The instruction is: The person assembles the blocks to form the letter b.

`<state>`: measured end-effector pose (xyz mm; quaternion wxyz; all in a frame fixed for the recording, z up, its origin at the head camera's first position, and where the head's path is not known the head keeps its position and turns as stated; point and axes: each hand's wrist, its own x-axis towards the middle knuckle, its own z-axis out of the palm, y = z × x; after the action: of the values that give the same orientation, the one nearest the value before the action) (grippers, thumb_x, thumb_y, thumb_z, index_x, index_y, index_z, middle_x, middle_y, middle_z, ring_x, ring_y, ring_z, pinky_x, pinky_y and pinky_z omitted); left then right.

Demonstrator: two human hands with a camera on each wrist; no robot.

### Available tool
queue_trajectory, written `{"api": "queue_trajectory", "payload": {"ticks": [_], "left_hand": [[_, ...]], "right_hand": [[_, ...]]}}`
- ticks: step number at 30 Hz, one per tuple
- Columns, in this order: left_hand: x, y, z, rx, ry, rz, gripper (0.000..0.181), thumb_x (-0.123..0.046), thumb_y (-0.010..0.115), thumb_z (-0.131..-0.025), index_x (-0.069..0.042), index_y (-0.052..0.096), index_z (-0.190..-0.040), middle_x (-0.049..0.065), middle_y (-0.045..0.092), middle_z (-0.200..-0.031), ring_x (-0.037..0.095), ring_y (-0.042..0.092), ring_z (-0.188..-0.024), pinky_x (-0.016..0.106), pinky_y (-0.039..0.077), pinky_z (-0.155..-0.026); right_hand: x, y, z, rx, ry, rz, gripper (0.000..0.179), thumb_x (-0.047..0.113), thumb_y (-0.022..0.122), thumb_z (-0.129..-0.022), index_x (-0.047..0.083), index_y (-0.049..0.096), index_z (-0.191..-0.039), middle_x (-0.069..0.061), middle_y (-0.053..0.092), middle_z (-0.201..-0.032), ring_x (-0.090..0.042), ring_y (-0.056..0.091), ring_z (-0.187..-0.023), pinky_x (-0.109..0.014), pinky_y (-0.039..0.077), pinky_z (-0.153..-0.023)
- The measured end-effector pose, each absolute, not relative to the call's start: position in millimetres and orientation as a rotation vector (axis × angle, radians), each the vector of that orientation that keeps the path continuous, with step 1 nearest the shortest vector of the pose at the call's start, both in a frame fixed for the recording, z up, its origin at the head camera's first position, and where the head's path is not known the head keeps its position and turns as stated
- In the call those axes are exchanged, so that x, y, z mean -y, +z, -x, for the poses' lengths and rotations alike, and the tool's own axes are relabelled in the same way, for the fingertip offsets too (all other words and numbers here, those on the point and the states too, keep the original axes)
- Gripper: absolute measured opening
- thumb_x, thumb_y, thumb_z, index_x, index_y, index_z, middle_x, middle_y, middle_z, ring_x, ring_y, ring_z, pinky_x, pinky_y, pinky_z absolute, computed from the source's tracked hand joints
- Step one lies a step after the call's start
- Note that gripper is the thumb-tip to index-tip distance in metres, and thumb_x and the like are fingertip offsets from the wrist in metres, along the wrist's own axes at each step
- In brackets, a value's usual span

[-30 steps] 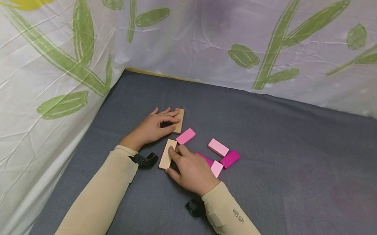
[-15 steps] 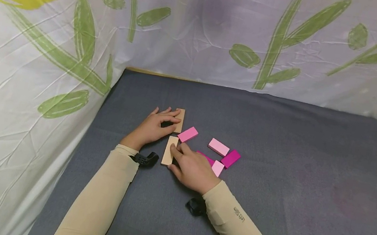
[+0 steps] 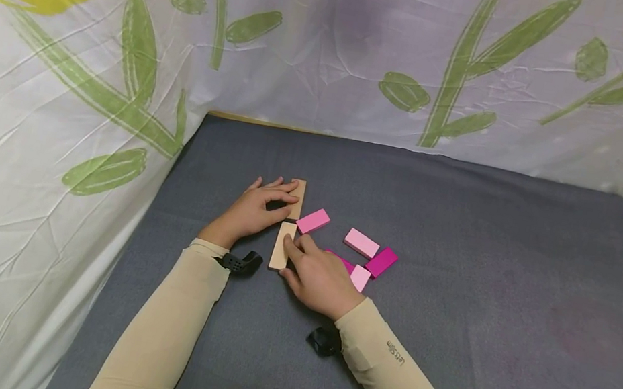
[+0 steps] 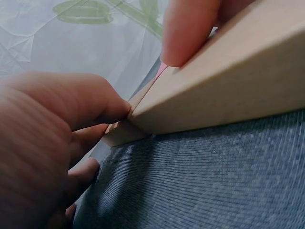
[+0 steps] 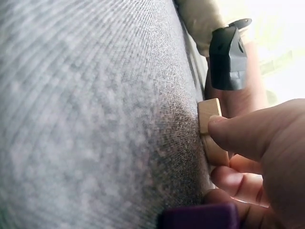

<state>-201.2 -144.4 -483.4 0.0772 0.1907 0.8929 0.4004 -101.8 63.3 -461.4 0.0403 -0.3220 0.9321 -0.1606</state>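
Observation:
Two light wooden blocks lie end to end on a dark grey cloth. My left hand (image 3: 253, 212) rests its fairly straight fingers and thumb on the far wooden block (image 3: 296, 209), covering part of it. The near wooden block (image 3: 280, 254) is pinched by my right hand (image 3: 325, 282), with a fingertip on top and the thumb by its near end. In the left wrist view the near block's end meets the far one at a thin seam. A pink block (image 3: 313, 221) lies aslant, its corner right at the wooden blocks' joint.
Right of the row lie a pale pink block (image 3: 361, 243), a magenta block (image 3: 381, 263) and another pale block (image 3: 359, 278). A second magenta block (image 3: 345, 262) is partly hidden by my right hand. A flowered curtain (image 3: 330, 75) hangs behind the table.
My right hand has slid the near wooden block away from me, up to the far one. The pink block has shifted slightly away and right. My left hand has stayed put.

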Motion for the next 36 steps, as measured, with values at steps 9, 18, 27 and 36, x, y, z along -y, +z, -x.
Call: {"api": "queue_trajectory", "payload": {"ticks": [9, 18, 27, 36], "left_hand": [[144.6, -483.5, 201.6, -2.671, 1.204, -0.578, 0.036, -0.024, 0.069, -0.103, -0.010, 0.072, -0.135, 0.002, 0.048, -0.162, 0.027, 0.031, -0.158, 0.048, -0.001, -0.132], [144.8, -483.0, 201.9, -2.665, 1.193, -0.584, 0.035, -0.023, 0.069, -0.103, -0.010, 0.072, -0.135, 0.001, 0.048, -0.162, 0.027, 0.031, -0.158, 0.048, -0.001, -0.132], [145.2, -482.6, 200.4, -2.658, 1.220, -0.590, 0.035, -0.020, 0.070, -0.102, -0.008, 0.073, -0.134, 0.003, 0.049, -0.161, 0.029, 0.031, -0.158, 0.050, -0.001, -0.132], [144.6, -480.6, 200.1, -2.651, 1.230, -0.582, 0.034, -0.020, 0.070, -0.101, -0.009, 0.073, -0.134, 0.002, 0.050, -0.160, 0.028, 0.031, -0.158, 0.048, -0.001, -0.132]], "right_hand": [[-63.0, -463.3, 102.5, -2.869, -0.466, 0.978, 0.059, 0.032, 0.067, -0.104, 0.006, 0.053, -0.155, -0.006, 0.061, -0.118, -0.011, 0.055, -0.073, -0.031, 0.051, -0.061], [-63.0, -463.7, 103.8, -2.861, -0.453, 0.973, 0.059, 0.032, 0.067, -0.104, 0.006, 0.052, -0.155, -0.006, 0.061, -0.118, -0.011, 0.053, -0.071, -0.029, 0.049, -0.060], [-63.1, -462.1, 103.9, -2.848, -0.469, 0.974, 0.060, 0.031, 0.067, -0.104, 0.006, 0.051, -0.156, -0.007, 0.061, -0.118, -0.011, 0.053, -0.071, -0.029, 0.049, -0.060], [-63.2, -462.1, 105.7, -2.838, -0.470, 0.970, 0.060, 0.031, 0.067, -0.104, 0.006, 0.051, -0.156, -0.007, 0.061, -0.118, -0.011, 0.054, -0.073, -0.030, 0.050, -0.061]]}}
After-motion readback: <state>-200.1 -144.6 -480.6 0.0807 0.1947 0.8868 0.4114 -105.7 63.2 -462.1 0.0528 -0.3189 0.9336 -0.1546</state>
